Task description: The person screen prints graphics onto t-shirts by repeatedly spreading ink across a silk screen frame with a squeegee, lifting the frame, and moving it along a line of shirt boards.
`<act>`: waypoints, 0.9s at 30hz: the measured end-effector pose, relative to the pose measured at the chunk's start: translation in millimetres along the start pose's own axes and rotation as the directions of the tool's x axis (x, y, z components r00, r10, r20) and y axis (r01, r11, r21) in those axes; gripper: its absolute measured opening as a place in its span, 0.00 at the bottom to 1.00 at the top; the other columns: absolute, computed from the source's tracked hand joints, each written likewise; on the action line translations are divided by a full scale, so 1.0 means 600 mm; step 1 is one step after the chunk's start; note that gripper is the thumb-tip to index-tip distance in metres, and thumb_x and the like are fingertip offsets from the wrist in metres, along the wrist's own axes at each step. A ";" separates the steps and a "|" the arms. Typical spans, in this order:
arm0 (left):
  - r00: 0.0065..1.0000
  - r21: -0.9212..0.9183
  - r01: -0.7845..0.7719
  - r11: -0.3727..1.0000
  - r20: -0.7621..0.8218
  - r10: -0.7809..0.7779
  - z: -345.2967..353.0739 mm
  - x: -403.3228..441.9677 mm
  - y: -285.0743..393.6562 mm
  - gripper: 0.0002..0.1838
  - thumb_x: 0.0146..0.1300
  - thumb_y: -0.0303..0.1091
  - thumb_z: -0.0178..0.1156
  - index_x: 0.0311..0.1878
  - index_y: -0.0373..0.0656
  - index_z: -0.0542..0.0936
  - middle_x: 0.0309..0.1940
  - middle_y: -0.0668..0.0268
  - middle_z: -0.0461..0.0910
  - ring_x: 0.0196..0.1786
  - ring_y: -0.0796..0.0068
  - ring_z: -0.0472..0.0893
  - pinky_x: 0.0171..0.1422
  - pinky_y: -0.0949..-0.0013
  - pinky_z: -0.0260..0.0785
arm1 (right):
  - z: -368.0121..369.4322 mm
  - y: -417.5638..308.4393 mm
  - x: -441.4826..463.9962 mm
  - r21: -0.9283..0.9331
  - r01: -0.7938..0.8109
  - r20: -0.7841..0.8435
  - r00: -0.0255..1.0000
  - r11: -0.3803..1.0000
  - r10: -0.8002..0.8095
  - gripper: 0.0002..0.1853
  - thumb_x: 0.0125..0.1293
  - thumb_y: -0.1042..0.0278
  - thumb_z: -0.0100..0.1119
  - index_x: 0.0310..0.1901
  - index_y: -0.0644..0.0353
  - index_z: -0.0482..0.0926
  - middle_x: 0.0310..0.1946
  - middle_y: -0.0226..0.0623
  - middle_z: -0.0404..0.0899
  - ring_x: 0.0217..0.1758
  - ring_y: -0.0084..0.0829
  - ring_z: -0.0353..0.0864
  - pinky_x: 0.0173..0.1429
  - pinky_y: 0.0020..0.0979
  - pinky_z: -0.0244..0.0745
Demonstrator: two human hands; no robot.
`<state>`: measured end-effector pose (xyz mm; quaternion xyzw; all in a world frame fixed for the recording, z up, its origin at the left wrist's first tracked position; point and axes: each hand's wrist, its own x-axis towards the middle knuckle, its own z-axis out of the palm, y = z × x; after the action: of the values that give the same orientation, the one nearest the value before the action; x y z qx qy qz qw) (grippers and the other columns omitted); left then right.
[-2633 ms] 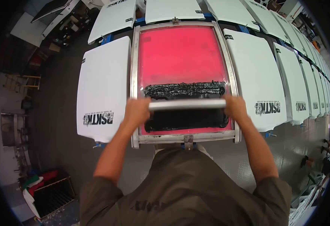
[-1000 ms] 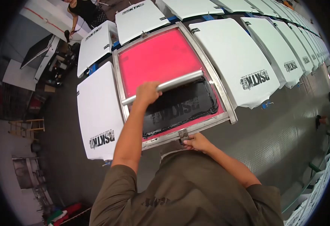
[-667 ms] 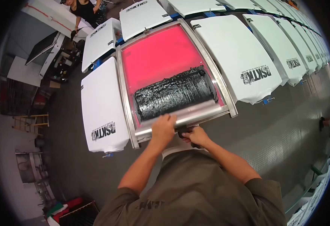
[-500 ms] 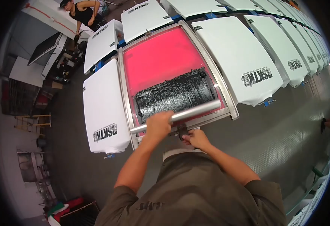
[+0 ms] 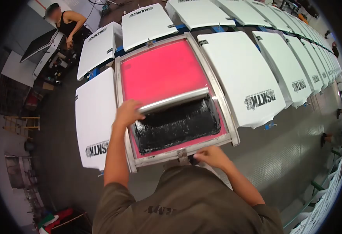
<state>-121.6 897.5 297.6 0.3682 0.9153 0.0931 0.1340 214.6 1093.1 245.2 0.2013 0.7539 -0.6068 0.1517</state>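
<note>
A screen-printing frame (image 5: 226,113) with pink mesh (image 5: 161,70) lies over a pallet in front of me. My left hand (image 5: 129,113) is closed around the left end of a silver squeegee (image 5: 175,99), which crosses the middle of the mesh. Black ink (image 5: 178,126) covers the near half, on my side of the squeegee. Beside the metal clamp (image 5: 182,156) at the frame's near edge, my right hand (image 5: 214,158) has curled fingers. A small dark part shows at its fingertips, too hidden to name.
White shirts on pallets flank the frame: one at the left (image 5: 95,117), one at the right (image 5: 241,78), both with black lettering. More printed shirts continue in rows. A person in a black tank top (image 5: 67,25) stands far left, near a yellow step ladder (image 5: 21,123).
The squeegee has moved from the near edge to mid-screen, and the ink now lies on my side of it. My left hand has shifted to its left end; my right hand stays near the clamp.
</note>
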 end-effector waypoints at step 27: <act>0.886 -0.891 0.001 0.454 -0.210 -0.414 0.214 0.146 0.298 0.32 0.53 0.22 0.72 0.64 0.34 0.74 0.59 0.57 0.76 0.56 0.69 0.77 0.59 0.68 0.71 | -0.625 0.292 -0.120 0.241 -0.049 -0.734 0.644 0.969 0.215 0.36 0.67 0.36 0.53 0.31 0.72 0.81 0.19 0.38 0.75 0.26 0.26 0.72 0.34 0.35 0.69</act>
<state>-25.6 1095.2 208.6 0.1033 0.7842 0.5993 0.1231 369.0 1482.5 211.6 0.5036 0.6671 -0.5274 -0.1523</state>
